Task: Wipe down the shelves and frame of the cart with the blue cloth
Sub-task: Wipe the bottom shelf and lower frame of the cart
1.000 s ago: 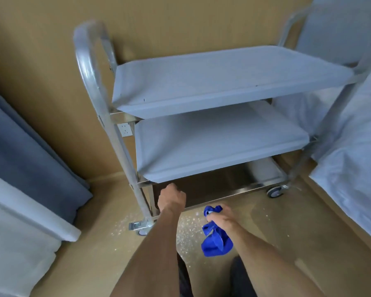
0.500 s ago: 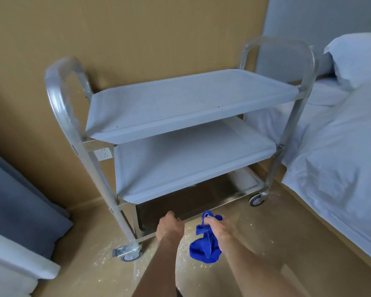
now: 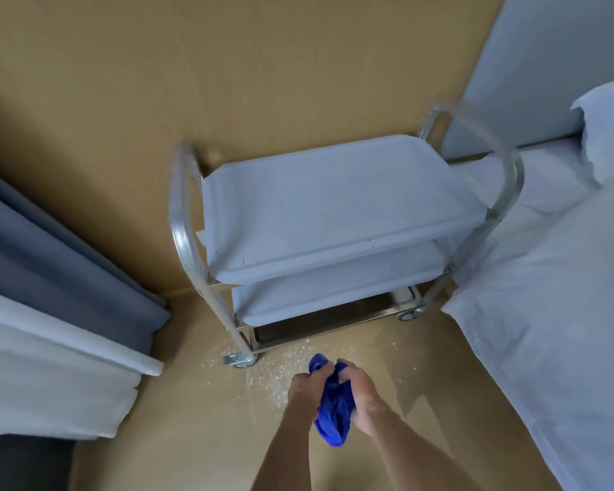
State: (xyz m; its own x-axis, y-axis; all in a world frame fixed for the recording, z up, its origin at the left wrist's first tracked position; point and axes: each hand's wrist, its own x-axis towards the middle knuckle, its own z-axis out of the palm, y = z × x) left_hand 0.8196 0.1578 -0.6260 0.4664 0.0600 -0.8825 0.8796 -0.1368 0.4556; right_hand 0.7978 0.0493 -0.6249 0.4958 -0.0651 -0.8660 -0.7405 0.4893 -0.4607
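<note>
A steel cart with a tubular frame (image 3: pixel 179 221) stands against the tan wall. Its top shelf (image 3: pixel 334 203) and middle shelf (image 3: pixel 334 288) look pale grey; the bottom shelf (image 3: pixel 334 318) is bare dark metal. In front of the cart, above the floor, I hold the bunched blue cloth (image 3: pixel 334 409) in both hands. My left hand (image 3: pixel 307 388) grips its left side and my right hand (image 3: pixel 360 395) grips its right side. Both hands are apart from the cart.
A bed with white sheets (image 3: pixel 546 313) and a pillow (image 3: pixel 610 125) runs along the right, close to the cart. Grey and white curtains (image 3: pixel 50 295) hang at the left. White specks (image 3: pixel 280 370) are scattered on the floor by the front left caster (image 3: pixel 240 359).
I have risen and drawn back from the cart. My left hand left the bottom shelf's edge and joined the right hand on the cloth.
</note>
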